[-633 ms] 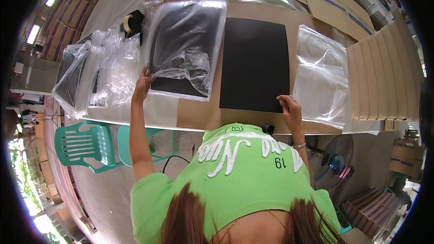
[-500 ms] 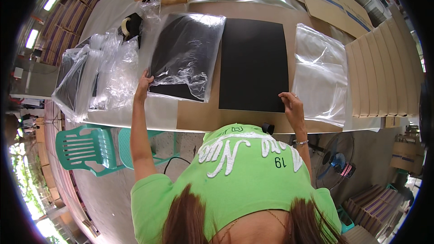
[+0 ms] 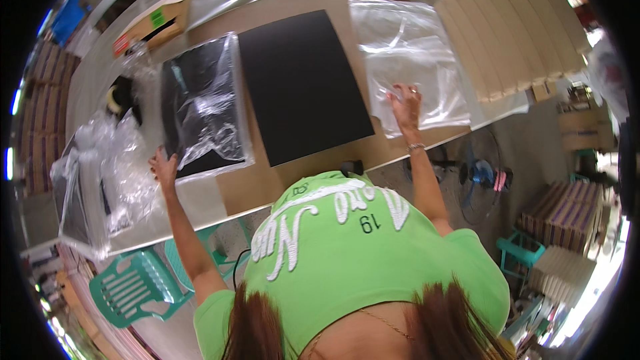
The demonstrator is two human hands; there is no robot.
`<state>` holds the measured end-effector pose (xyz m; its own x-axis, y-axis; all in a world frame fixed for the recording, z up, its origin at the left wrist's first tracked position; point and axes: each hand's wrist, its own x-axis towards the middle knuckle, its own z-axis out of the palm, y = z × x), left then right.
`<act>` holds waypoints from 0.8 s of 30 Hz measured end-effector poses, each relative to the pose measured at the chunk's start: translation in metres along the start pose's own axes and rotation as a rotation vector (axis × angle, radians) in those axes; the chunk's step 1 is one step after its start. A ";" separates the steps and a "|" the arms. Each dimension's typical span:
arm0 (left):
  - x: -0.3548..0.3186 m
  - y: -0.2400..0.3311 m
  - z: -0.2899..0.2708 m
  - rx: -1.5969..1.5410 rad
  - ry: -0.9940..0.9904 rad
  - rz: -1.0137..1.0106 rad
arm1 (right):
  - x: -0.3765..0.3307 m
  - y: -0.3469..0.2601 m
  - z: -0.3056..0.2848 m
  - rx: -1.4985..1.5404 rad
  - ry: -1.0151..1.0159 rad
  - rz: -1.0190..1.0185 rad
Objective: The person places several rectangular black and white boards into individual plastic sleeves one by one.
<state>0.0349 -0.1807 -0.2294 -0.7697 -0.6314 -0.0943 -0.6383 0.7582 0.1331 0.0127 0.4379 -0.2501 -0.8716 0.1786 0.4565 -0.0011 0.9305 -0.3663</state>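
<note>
Black and shiny, a flat sheet inside a clear plastic bag lay on the long brown table, and the person's left hand was at its near corner, at about eight o'clock from the middle of the bag. The fingers of that hand were spread flat and touched the edge of the bag; I could not tell if they pinched it. Just beside the bag, at three o'clock from it, lay a bare black sheet with no wrap on it. The right hand was far over at three o'clock from the black sheet, resting on a pile of empty clear bags. Its fingers were open and pressed down on the top bag, not closed around anything. At nine o'clock from the left hand sat a crumpled heap of more plastic bags. A roll of tape lay at eleven o'clock from that hand. Tan cardboard sheets were fanned out at two o'clock from the right hand. A green plastic chair stood under the table edge.
</note>
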 end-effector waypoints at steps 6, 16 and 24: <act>-0.015 0.058 -0.048 -0.279 0.036 0.395 | 0.016 0.003 0.004 0.396 0.002 0.350; -0.117 0.254 -0.059 -0.616 -0.186 0.965 | 0.031 -0.012 0.000 0.067 -0.105 0.073; -0.210 0.310 -0.067 -0.854 -0.333 1.289 | 0.067 -0.088 -0.056 0.334 -0.208 -0.018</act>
<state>-0.0009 0.1761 -0.1019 -0.8088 0.4877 0.3287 0.5266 0.3516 0.7740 -0.0178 0.3862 -0.1425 -0.9506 0.0627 0.3041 -0.1471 0.7715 -0.6189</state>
